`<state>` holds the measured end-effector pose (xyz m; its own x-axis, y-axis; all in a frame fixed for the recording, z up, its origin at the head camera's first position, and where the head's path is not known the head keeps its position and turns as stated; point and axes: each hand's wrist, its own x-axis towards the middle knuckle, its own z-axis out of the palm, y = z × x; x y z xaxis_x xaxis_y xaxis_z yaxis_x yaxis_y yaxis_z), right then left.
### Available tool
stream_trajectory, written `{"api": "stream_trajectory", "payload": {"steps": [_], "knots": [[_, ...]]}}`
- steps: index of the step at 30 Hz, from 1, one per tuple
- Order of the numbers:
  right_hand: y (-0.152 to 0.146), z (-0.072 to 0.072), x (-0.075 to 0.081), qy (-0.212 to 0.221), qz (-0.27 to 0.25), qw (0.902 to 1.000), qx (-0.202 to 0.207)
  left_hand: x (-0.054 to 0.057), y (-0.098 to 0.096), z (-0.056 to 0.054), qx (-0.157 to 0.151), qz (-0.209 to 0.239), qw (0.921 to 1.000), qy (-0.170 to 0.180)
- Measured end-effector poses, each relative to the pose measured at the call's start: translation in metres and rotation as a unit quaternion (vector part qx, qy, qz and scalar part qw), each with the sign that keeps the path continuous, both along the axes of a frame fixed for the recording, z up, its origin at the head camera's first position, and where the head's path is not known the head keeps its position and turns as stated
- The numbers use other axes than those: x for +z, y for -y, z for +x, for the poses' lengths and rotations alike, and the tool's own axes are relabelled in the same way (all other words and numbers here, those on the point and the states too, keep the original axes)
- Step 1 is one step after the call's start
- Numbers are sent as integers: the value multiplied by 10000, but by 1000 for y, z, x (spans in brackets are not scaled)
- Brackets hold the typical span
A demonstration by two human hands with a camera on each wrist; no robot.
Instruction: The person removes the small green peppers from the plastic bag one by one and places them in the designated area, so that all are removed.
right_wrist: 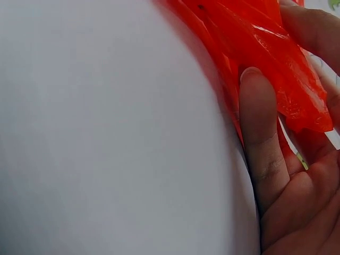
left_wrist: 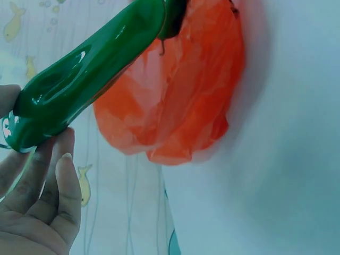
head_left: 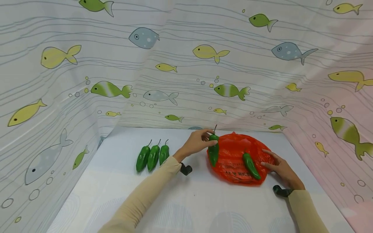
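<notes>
My left hand (head_left: 196,143) pinches a shiny green pepper (head_left: 214,154) near its stem end, and its tip hangs over the left edge of a red plastic bag (head_left: 230,153). In the left wrist view that pepper (left_wrist: 79,77) slants across the upper left, between thumb and fingertips. Another green pepper (head_left: 251,166) lies on the right part of the bag. My right hand (head_left: 282,168) holds the bag's right side. The right wrist view shows the thumb (right_wrist: 258,117) on one side of the crumpled red film (right_wrist: 287,69) and fingers on the other.
Three green peppers (head_left: 153,158) lie in a row on the white table (head_left: 175,200), left of the left forearm, stems pointing away. A fish-patterned curtain (head_left: 180,77) surrounds the table at the back and sides.
</notes>
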<state>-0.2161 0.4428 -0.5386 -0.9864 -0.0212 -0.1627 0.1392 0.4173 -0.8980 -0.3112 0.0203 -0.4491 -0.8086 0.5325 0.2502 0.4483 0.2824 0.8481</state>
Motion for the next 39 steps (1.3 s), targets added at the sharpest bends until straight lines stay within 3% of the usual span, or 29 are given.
{"api": "stream_trajectory", "payload": {"steps": [14,30,39], "knots": [[-4,-2,-2,-63,42,10000,5,4,27,1,192,-47,9998,-64],[-7,-1,-4,-83,142,9999,23,-8,75,-4,638,-405,9971,-108],[-7,-3,-3,-115,120,9999,-39,-11,101,-4,767,-536,9955,169]]}}
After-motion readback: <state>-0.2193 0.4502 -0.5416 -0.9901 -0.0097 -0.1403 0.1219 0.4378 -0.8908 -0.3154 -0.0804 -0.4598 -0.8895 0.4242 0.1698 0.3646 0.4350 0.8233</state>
